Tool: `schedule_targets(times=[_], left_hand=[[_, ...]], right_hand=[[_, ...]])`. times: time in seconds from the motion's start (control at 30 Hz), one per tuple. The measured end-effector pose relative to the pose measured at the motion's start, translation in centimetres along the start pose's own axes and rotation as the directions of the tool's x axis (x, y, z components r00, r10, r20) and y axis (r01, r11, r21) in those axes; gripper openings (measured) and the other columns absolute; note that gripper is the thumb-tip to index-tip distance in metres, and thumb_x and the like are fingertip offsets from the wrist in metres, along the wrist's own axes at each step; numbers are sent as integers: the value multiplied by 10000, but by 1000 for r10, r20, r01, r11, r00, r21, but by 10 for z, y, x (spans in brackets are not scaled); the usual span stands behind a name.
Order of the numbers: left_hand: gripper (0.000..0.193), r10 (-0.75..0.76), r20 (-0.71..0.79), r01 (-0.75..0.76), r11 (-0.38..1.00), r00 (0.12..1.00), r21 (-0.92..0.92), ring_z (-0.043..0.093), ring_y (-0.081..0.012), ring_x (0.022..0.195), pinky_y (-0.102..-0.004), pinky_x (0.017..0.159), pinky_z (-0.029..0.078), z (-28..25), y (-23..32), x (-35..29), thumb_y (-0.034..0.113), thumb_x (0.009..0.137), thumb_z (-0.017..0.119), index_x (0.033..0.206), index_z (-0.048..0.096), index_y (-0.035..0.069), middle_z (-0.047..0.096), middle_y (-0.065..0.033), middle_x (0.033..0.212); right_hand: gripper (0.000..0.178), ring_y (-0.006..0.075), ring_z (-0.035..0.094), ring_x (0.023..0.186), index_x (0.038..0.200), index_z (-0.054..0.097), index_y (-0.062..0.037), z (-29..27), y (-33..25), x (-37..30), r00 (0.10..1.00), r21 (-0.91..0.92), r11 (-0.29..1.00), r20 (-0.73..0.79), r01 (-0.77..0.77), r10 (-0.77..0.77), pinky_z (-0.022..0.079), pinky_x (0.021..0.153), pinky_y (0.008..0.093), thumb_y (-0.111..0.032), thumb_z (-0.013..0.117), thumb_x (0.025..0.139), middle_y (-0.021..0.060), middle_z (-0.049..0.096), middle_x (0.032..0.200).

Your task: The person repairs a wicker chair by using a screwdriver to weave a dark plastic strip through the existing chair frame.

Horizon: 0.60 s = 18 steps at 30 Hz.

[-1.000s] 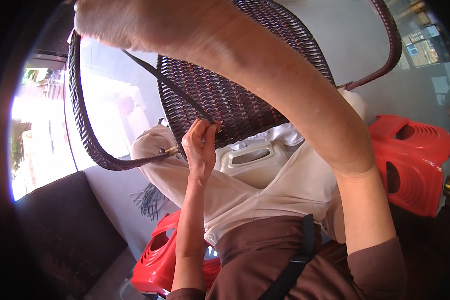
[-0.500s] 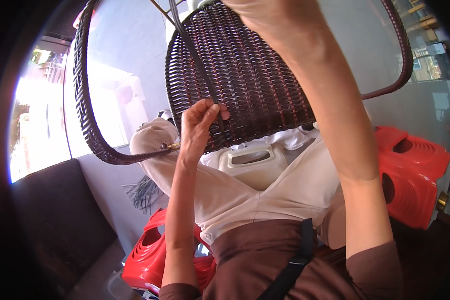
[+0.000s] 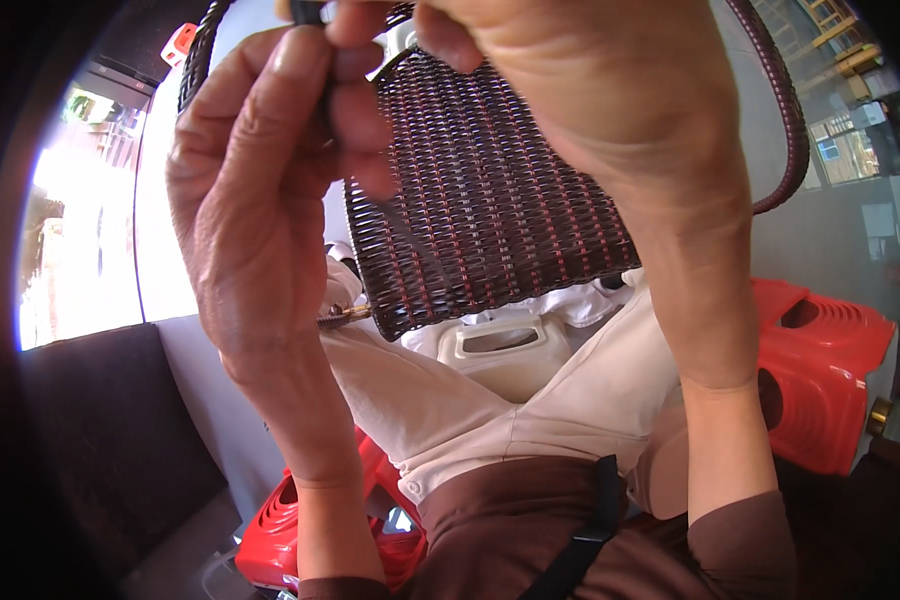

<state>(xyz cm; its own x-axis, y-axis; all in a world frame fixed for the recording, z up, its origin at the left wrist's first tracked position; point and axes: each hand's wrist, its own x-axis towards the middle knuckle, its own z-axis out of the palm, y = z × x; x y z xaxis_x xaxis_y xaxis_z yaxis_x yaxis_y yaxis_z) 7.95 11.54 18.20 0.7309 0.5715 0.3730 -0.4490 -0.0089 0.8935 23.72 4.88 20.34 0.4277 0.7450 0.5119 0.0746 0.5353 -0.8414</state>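
Half a second on, raises left hand [image 3: 260, 200] off woven panel [image 3: 500, 190] to meet right hand [image 3: 610, 90]; pinches dark strip [image 3: 308, 12] in left grip at top of view, working clear of it; cannot tell right grip's hold.

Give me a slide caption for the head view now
Left hand and right hand close together at a dark strip, above woven wicker.

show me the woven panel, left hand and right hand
Woven panel [image 3: 495, 190]: head view, middle of the weave.
Left hand [image 3: 255, 200]: head view, near thumb base.
Right hand [image 3: 610, 85]: head view, its visible middle.
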Motion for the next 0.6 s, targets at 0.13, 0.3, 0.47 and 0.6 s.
schedule_targets(times=[0.13, 0.3, 0.47, 0.6], left_hand=[[199, -7, -64, 13, 995, 998, 102, 356, -63, 493, -212, 381, 320, -8, 10, -49, 66, 938, 406, 1060, 472, -77, 511, -78, 710], [156, -48, -380, -85, 942, 924, -326, 338, -73, 348, -182, 254, 311, -4, 51, -128, -8, 908, 427, 767, 369, -42, 417, -102, 599], [186, -103, -347, 7, 964, 932, -265, 305, -40, 308, -152, 264, 257, -15, 56, -155, 31, 917, 450, 761, 347, 25, 357, -32, 566], [177, -70, -290, 6, 976, 954, -216, 319, -41, 299, -159, 260, 267, -18, 57, -154, 37, 929, 425, 768, 352, 19, 355, -26, 536]], right_hand=[[60, 30, 404, 377, 877, 593, -31, -8, 11, -9, 995, 2, 996, 34, -93, 92, 302, 306, 187, -65, 591, 828, 61, 621, 683], [95, 122, 614, 727, 868, 615, -39, -11, 101, -109, 852, -195, 874, 207, -446, 481, 523, 685, 263, -7, 611, 778, 71, 646, 815], [234, 107, 582, 728, 898, 607, -11, 14, 133, -203, 818, -151, 825, 120, -544, 562, 461, 673, 264, 60, 608, 675, 71, 619, 796], [203, 246, 621, 783, 888, 584, -9, 31, 137, -217, 897, -285, 876, 97, -390, 431, 483, 705, 306, 3, 672, 705, 97, 627, 870]])
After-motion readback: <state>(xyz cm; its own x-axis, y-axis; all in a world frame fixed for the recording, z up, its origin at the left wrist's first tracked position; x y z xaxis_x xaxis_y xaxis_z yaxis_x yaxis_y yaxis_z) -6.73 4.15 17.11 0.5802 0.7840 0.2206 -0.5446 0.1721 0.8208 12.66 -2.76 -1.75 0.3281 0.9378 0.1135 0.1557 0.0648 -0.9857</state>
